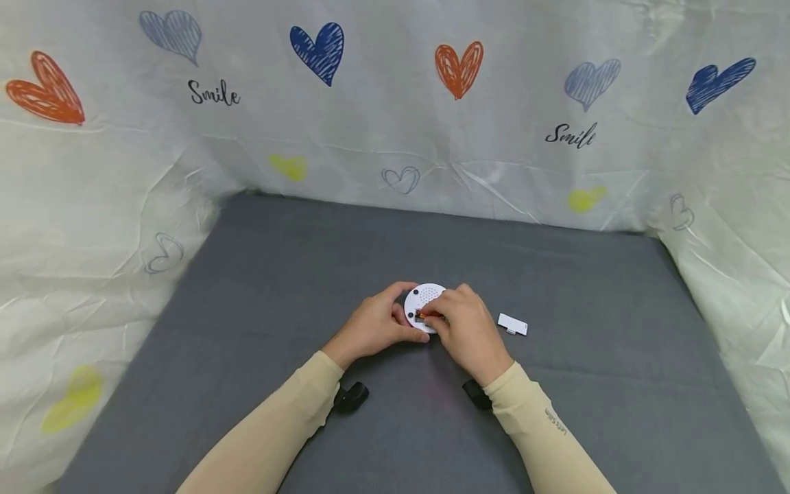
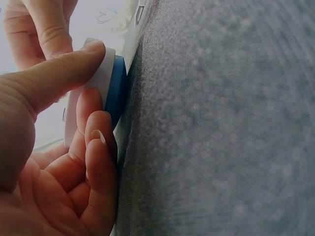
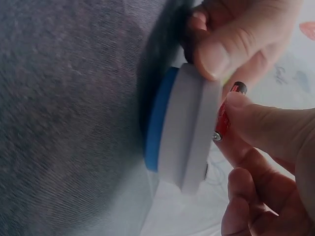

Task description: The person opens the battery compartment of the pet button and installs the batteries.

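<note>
A round white device is held with its underside up, showing small perforated holes, dark feet and an uncovered battery slot. Its other side is blue and faces the table in both wrist views. My left hand grips the device by the rim, thumb at the near edge and fingers curled around the side. Between thumb and fingertips, my right hand pinches a small red battery with a black end, right at the device's underside. In the head view the right fingers partly hide the slot.
A white battery cover with a small tab lies on the grey cloth to the right of my right hand. White curtains printed with hearts and "Smile" stand behind and at both sides. Black wrist cameras sit under the forearms.
</note>
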{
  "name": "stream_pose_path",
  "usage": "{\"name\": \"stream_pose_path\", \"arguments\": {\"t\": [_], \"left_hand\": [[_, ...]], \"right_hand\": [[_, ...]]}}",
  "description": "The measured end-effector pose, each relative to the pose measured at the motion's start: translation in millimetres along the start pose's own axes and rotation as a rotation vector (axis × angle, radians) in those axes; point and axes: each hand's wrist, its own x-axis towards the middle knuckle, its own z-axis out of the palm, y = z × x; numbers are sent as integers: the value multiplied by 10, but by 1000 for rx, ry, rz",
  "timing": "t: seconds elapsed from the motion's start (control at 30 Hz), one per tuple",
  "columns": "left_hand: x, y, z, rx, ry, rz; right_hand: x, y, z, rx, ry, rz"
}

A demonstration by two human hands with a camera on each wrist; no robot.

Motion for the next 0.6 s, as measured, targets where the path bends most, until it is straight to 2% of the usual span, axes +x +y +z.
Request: {"name": "stream_pose_path", "arguments": {"t": [0.3, 0.6], "left_hand": [[21, -13, 22, 29, -1, 8], [22, -15, 9, 27, 6, 11]], "right_hand": [[-29, -5, 65, 41, -16, 47], [-16, -12, 47, 29, -22, 84]]}}
